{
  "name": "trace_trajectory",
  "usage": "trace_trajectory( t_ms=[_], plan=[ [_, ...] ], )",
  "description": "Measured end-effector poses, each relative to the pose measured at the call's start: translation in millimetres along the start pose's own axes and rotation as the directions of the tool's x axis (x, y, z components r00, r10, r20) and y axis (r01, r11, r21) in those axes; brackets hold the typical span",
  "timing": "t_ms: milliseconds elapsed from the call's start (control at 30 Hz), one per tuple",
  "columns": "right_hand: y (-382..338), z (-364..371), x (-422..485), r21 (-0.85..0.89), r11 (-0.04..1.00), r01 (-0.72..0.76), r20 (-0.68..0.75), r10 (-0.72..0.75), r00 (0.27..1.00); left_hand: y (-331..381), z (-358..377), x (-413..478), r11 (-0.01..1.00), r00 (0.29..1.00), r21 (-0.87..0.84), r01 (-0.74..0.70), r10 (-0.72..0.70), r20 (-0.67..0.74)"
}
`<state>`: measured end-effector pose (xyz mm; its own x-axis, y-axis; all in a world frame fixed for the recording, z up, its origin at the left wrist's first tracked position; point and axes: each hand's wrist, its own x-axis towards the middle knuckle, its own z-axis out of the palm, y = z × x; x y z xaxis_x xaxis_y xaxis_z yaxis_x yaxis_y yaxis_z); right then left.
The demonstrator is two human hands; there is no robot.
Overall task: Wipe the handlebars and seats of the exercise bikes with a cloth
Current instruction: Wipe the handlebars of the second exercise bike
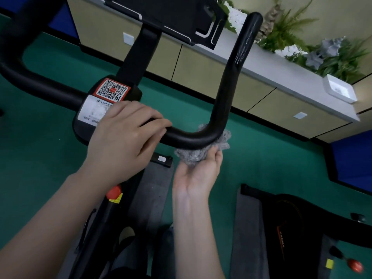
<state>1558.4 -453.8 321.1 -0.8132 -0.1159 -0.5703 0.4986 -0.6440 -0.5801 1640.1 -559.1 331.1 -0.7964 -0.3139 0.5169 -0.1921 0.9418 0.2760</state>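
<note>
Cloth (196,156) in right grip (198,172), under handlebar (191,138)

Your single head camera looks forward and down, horizon tilted, close over the handlebar (191,140), green floor (261,158) spread beneath it.

gym with exercise bikes (128,63), green floor (261,158)

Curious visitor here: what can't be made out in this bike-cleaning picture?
Head view, black curved handlebar: left end cut off by the frame edge.
Head view, white printed label: text blurred, corner under the left hand.
Head view, crumpled grey cloth: partly behind the handlebar.
</note>
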Motion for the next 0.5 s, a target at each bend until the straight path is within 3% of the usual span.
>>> trace_trajectory(
  t_ms=[100,500],
  plan=[
    [-9.6,1.9,6.3,0.049,0.996,-0.068,0.021,0.067,0.998,-0.3,-0.1,0.5,1.000,1.000,0.005,-0.006,0.006,-0.006],
    [-23.3,-7.7,16.7,-0.025,0.973,-0.230,0.211,0.230,0.950,12.3,-5.0,5.4,0.997,0.997,0.011,0.079,-0.079,0.011]
  ],
)
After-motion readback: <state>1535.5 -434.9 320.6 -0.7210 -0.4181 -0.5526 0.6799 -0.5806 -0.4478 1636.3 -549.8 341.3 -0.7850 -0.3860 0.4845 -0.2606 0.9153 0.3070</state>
